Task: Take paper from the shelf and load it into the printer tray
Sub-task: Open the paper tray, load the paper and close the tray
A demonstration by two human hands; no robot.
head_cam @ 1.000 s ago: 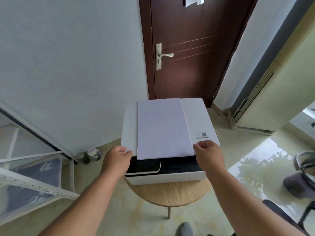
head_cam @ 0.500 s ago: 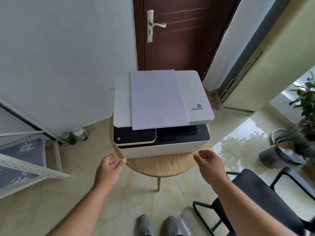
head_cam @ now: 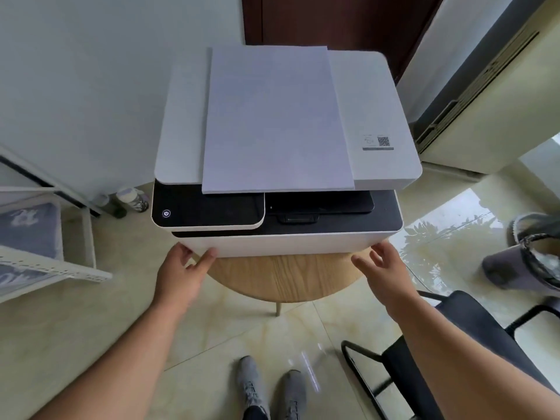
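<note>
Both hands have come closer to the printer (head_cam: 285, 237) since half a second ago. The left hand (head_cam: 178, 275) now touches the bottom front edge of the printer at about 7 o'clock, fingers loose and holding nothing. The right hand (head_cam: 385, 272) sits just by the front corner at 5 o'clock, fingers spread apart, holding nothing. The paper (head_cam: 274, 119) lies flat on top of the printer lid. The printer stands on a round wooden table (head_cam: 285, 277).
</note>
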